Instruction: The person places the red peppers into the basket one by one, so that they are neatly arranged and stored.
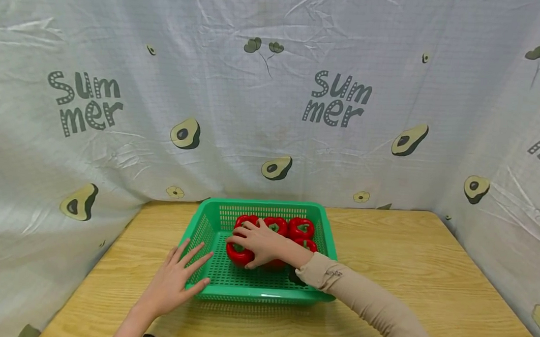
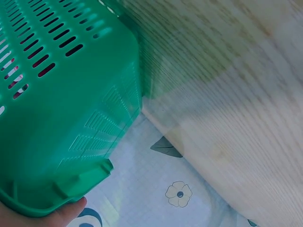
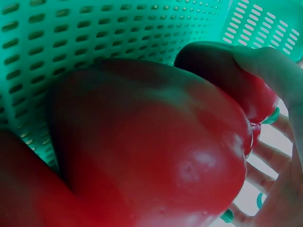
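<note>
Several red bell peppers (image 1: pixel 301 228) sit in a green plastic basket (image 1: pixel 263 293), mostly in its middle and right part. My right hand (image 1: pixel 266 243) reaches in from the right and grips the leftmost front bell pepper (image 1: pixel 239 257), fingers over its far side and thumb on the near side. The right wrist view shows the thumb against that pepper, with another large bell pepper (image 3: pixel 151 146) closer to the camera. With fingers spread, my left hand (image 1: pixel 172 280) lies along the basket's left rim; a fingertip (image 2: pixel 71 210) shows at the rim in the left wrist view.
The basket stands on a wood-grain table (image 1: pixel 394 251). Behind and at both sides hangs a pale cloth (image 1: pixel 236 111) printed with avocados, flowers and lettering. A beige sleeve (image 1: pixel 368 301) on the right forearm crosses the basket's front right corner.
</note>
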A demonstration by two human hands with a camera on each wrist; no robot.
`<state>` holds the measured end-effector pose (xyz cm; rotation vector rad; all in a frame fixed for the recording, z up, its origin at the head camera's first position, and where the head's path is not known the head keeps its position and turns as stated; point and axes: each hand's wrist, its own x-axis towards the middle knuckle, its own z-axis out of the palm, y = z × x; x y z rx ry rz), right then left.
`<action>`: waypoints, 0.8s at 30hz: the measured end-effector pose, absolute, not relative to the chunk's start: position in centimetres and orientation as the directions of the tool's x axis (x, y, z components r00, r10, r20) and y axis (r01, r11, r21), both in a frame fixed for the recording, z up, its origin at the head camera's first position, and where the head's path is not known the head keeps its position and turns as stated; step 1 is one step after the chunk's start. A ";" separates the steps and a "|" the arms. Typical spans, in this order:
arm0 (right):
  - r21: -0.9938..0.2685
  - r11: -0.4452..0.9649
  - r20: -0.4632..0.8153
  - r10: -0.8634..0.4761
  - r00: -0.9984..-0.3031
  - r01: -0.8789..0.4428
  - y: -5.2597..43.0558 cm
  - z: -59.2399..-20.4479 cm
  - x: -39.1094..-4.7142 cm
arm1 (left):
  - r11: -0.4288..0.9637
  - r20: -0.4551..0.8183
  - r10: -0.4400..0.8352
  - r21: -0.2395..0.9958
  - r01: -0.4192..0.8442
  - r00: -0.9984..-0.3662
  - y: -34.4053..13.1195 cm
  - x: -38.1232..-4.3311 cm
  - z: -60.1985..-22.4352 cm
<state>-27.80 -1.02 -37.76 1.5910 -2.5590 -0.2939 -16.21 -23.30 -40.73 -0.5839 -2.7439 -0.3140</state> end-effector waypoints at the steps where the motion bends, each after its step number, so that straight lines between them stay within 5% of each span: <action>1: 0.228 0.431 -0.004 -0.896 -0.443 -0.873 -1.0 -37.8 -27.8 | 0.892 0.347 0.357 0.148 0.426 -0.867 -23.3 -16.2 -40.7; 24: 0.284 0.419 -0.079 -0.886 -0.456 -0.862 -1.1 -38.4 -27.7 | 0.889 0.366 0.355 0.153 0.432 -0.860 -23.2 -16.2 -40.7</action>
